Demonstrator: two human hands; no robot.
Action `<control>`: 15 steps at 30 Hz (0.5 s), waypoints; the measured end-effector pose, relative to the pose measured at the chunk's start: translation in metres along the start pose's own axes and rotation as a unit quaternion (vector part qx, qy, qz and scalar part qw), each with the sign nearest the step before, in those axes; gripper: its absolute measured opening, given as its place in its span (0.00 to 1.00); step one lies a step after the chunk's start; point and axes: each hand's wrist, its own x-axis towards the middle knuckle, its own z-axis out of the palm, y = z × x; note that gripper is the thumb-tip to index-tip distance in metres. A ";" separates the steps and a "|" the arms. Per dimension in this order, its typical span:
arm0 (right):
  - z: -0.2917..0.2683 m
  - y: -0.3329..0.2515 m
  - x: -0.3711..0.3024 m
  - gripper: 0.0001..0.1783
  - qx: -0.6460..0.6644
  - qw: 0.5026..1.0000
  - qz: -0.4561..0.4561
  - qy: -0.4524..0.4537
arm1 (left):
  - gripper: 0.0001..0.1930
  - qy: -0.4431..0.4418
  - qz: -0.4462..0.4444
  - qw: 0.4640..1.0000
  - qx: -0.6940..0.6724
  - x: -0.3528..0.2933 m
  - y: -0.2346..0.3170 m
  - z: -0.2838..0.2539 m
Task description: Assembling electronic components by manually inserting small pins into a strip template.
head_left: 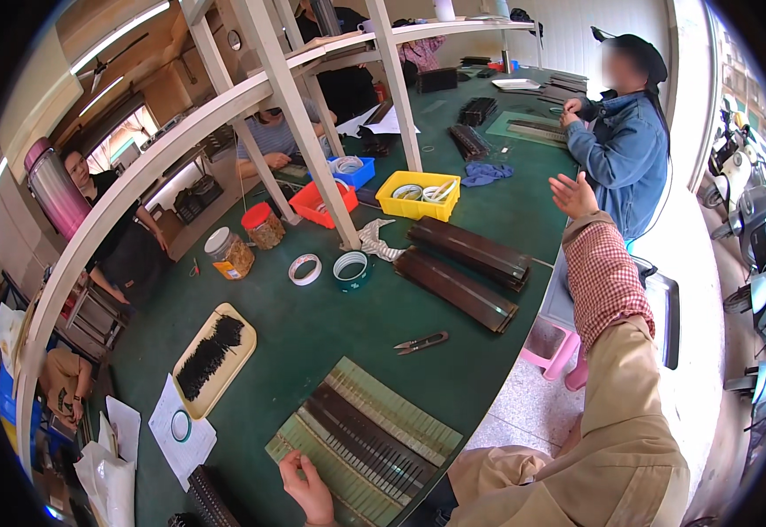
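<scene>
My right arm, in a red-checked sleeve cover, reaches far out past the table's right edge. My right hand [574,195] is open and empty, fingers spread, close to a co-worker in a denim jacket. My left hand [307,488] rests at the near left corner of a pale green ruled mat [348,382], fingers loosely bent and apart, holding nothing visible. Across the mat lies a dark brown strip panel [348,422] with a row of narrow dark pieces along it. Thread snips [421,343] lie beyond the mat.
A cream tray [244,358] of small black pieces sits on paper at left. Tape rolls [351,270], lidded jars [229,254], stacked dark panels [458,288] and a yellow bin [418,195] stand farther back. A white shelf post [308,132] rises from the green table.
</scene>
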 end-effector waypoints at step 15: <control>0.024 0.027 -0.014 0.32 -0.034 0.989 0.054 0.131 | 0.12 0.044 0.008 0.999 -0.018 0.000 -0.002 -0.006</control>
